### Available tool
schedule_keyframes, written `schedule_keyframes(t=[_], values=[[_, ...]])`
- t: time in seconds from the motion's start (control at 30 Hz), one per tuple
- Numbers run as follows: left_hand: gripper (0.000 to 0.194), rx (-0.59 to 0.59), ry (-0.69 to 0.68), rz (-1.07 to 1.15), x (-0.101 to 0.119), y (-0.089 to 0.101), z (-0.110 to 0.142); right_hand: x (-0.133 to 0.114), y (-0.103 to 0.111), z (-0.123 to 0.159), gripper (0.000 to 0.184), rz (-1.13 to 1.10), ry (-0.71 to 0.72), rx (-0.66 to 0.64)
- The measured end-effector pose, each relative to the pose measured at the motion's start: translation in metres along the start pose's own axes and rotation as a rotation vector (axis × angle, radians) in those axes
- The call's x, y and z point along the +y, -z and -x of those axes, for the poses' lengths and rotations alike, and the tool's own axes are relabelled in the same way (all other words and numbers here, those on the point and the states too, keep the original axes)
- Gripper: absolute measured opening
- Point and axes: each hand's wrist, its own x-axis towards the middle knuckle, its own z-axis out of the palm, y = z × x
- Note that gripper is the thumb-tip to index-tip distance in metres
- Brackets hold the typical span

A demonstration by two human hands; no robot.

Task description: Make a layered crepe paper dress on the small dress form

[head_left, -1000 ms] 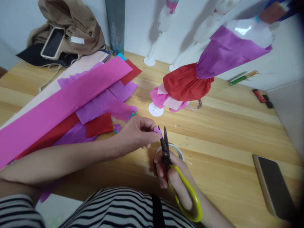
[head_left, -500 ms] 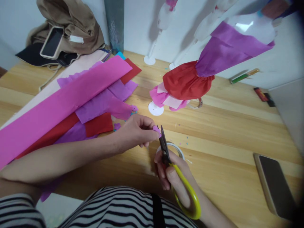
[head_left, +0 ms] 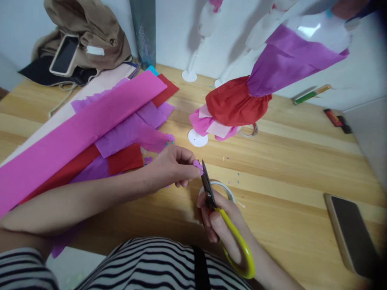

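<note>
Between thumb and forefinger, my left hand [head_left: 178, 164] pinches a small purple paper flower [head_left: 198, 166]. My right hand [head_left: 225, 223] grips yellow-handled scissors [head_left: 237, 237], whose dark blades point up and lie against the flower's right edge. The blades look nearly closed. Behind my right hand, a roll of tape [head_left: 223, 186] lies flat, partly covered by the fingers. Beyond my hands stands a small mannequin dressed in a purple, red and pink paper dress [head_left: 238, 102] on a white round base [head_left: 197, 137]. Another small purple flower [head_left: 170, 138] rests beside my left wrist.
Strips of pink paper [head_left: 99, 119], with purple and red sheets, pile up at left. A brown bag [head_left: 90, 32] with a phone [head_left: 64, 55] sits behind them. Another phone [head_left: 349, 229] lies at right. A green marker [head_left: 311, 95] is near the wall. Tiny scraps dot the wooden table [head_left: 287, 161].
The scissor blades have come closer together at the flower's edge. Both hands otherwise stay almost in place, and the whole view has shifted slightly.
</note>
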Motion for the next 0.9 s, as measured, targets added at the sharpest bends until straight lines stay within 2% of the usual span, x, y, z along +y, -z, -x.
schedule_keyframes(t=[0.47,0.67,0.9], values=[[0.015,-0.058,0.037,0.017,0.0002,0.0060,-0.0032,0.0056,0.0029,0.0051,0.044,0.053,-0.042,0.024],[0.014,-0.046,0.035,0.042,0.0023,0.0062,-0.0031,0.0040,0.0064,0.0016,0.053,0.045,-0.008,-0.013],[0.020,-0.061,0.001,0.066,-0.0001,0.0049,-0.0025,0.0042,0.0053,0.0014,0.057,-0.054,-0.028,0.031]])
